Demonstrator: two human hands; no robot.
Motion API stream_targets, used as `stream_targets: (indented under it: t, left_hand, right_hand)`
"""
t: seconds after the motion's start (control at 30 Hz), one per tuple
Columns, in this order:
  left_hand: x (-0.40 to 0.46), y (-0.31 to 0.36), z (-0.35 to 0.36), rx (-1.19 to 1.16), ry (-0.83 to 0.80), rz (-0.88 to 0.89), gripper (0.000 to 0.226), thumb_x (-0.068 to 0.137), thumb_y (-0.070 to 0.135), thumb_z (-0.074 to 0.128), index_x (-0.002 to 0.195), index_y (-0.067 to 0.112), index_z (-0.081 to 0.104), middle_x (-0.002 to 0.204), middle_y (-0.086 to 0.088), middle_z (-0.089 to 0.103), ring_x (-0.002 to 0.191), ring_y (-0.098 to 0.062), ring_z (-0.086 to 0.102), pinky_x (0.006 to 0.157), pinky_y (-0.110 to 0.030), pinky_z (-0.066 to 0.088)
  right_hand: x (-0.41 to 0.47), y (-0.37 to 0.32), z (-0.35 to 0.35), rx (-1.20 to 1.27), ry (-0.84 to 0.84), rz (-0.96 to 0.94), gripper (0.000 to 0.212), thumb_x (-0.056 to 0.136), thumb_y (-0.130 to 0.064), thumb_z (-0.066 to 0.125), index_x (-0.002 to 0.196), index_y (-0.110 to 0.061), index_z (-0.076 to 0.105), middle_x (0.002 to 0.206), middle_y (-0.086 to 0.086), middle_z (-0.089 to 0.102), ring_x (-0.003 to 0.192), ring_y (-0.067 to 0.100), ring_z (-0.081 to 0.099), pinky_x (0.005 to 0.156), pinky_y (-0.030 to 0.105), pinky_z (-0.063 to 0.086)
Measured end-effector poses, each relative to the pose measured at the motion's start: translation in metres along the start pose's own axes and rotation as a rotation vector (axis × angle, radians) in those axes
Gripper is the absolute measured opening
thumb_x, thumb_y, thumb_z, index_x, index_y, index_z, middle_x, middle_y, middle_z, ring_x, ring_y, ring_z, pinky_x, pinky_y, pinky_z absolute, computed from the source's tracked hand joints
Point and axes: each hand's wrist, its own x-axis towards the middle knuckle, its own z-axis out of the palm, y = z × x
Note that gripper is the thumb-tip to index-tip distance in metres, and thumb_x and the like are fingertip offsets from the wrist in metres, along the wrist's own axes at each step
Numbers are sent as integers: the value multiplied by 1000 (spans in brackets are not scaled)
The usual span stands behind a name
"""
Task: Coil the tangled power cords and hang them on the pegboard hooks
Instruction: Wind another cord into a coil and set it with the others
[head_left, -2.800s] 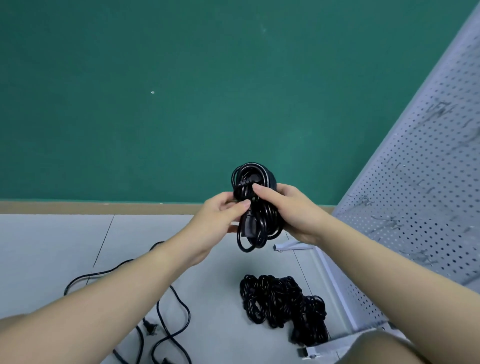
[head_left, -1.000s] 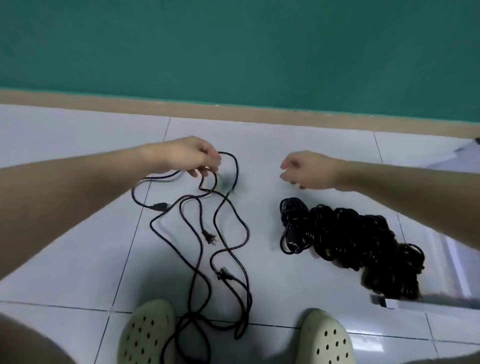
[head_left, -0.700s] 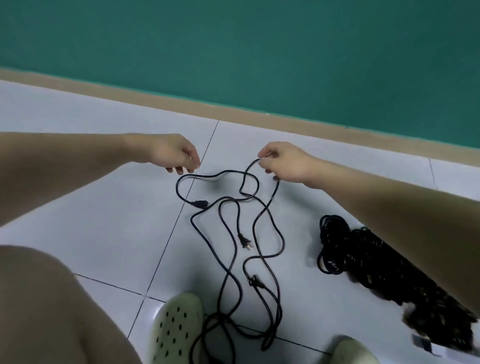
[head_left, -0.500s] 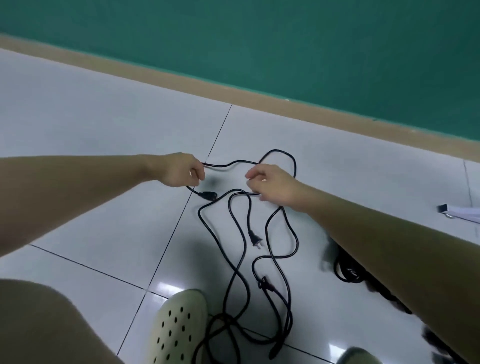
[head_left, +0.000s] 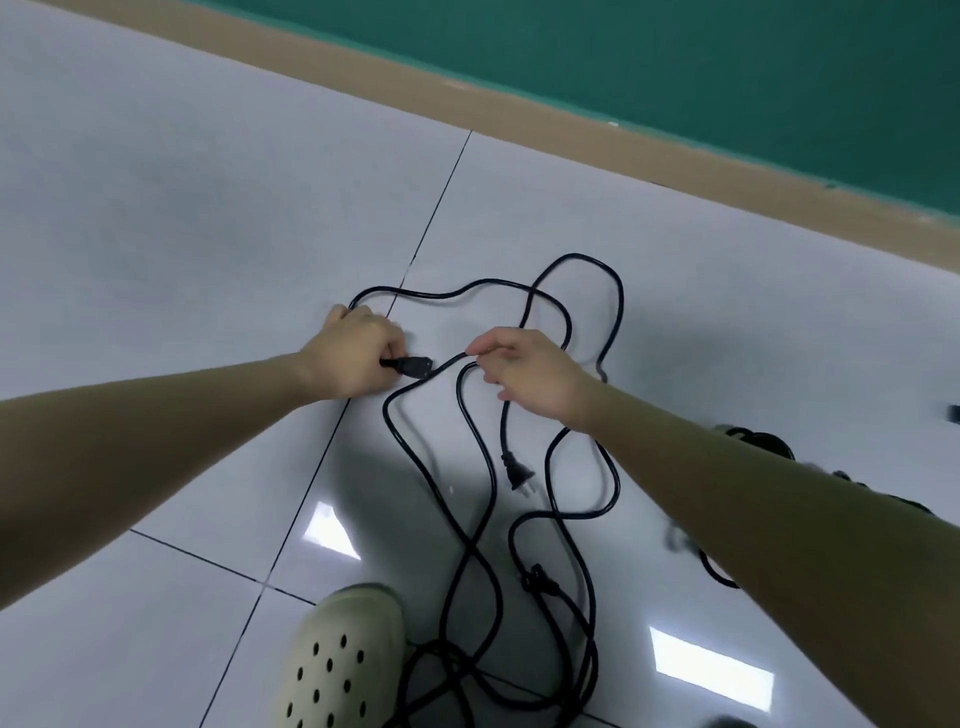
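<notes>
A tangle of black power cords (head_left: 470, 499) lies spread on the white tiled floor (head_left: 171, 208). Taking the connector end (head_left: 413, 364) as the landmark: the left hand (head_left: 353, 358) sits directly to its left, fingers curled around the cable just behind it, so the connector sticks out from the fist toward the right. Just to the right of the connector, the right hand (head_left: 524, 371) pinches a strand of cord between thumb and fingertips, the other fingers loosely bent. Beyond the connector, toward the tan baseboard (head_left: 571, 135) and green wall (head_left: 675, 62), two loops of cord arc across the tile. Below and right of the connector, a pronged plug (head_left: 517, 473) rests on the floor, with another plug (head_left: 537, 579) farther down. Well below the connector, the strands gather beside a pale perforated clog (head_left: 343, 665). Far to the right of the connector, a dark bundle of coiled cords (head_left: 753, 439) shows partly behind the right forearm.
</notes>
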Motion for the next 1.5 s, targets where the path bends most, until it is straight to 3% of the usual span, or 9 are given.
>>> stream_targets:
  t: [0.2, 0.27, 0.43, 0.6, 0.67, 0.77, 0.93, 1.07, 1.5]
  left_hand:
    - [-14, 20, -36, -342, 31, 150, 19, 89, 40, 76, 92, 24, 67, 77, 11, 65, 74, -5, 59, 90, -39, 48]
    - [-26, 42, -65, -414, 11, 186, 16, 90, 44, 75, 90, 29, 69, 73, 7, 62, 69, -14, 55, 73, -35, 49]
    - [-65, 108, -156, -420, 116, 253, 14, 90, 37, 78, 82, 26, 77, 61, 6, 53, 56, -7, 41, 56, -23, 32]
    - [-122, 184, -245, -301, 281, 399, 13, 98, 30, 68, 94, 20, 75, 84, 8, 73, 79, -15, 63, 73, -31, 49]
    - [-154, 214, -276, -277, 362, 459, 11, 101, 26, 63, 102, 18, 71, 91, 10, 72, 86, -8, 63, 77, -26, 50]
    - [-202, 244, -314, -299, 431, 488, 14, 104, 29, 57, 102, 19, 66, 81, 14, 62, 67, 1, 51, 66, -18, 41]
    - [-255, 268, -335, -584, 504, 524, 35, 107, 40, 47, 79, 28, 65, 66, 7, 47, 64, -18, 49, 70, -37, 45]
    - [-277, 297, -318, -618, 488, 563, 42, 109, 42, 41, 86, 17, 65, 59, 15, 42, 60, -14, 48, 76, -48, 54]
    - [-290, 301, -303, -459, 546, 426, 39, 108, 40, 41, 82, 22, 63, 61, 7, 39, 49, -11, 31, 51, -29, 30]
  right_hand:
    - [-9, -20, -11, -88, 39, -142, 48, 98, -33, 68, 142, -26, 52, 127, -5, 60, 108, 14, 66, 89, 27, 54]
    - [-21, -35, -28, -117, 16, -192, 58, 94, -41, 73, 144, -25, 48, 123, -9, 62, 101, 8, 68, 84, 28, 56]
    - [-80, -87, -76, -403, 68, -367, 31, 92, -42, 74, 116, -25, 64, 101, -10, 67, 80, 18, 69, 79, 36, 56]
    - [-174, -162, -107, -589, 161, -555, 10, 100, -41, 56, 98, -31, 58, 83, -7, 60, 79, 23, 61, 80, 47, 53]
    - [-216, -188, -121, -563, 219, -554, 23, 104, -40, 52, 90, -22, 58, 74, -4, 56, 72, 24, 60, 75, 47, 53]
    - [-285, -213, -144, -443, 302, -580, 41, 106, -36, 53, 73, -12, 49, 60, -6, 48, 58, 19, 48, 62, 43, 49]
    - [-384, -204, -154, -13, 363, -636, 39, 110, -30, 49, 76, -13, 43, 61, -3, 35, 59, 20, 36, 63, 34, 43]
    - [-433, -195, -144, 276, 474, -649, 36, 110, -30, 48, 78, -15, 43, 62, -2, 34, 57, 17, 35, 61, 28, 42]
    - [-494, -205, -141, 717, 521, -591, 41, 105, -49, 50, 75, -21, 45, 63, -3, 37, 53, 17, 38, 55, 28, 37]
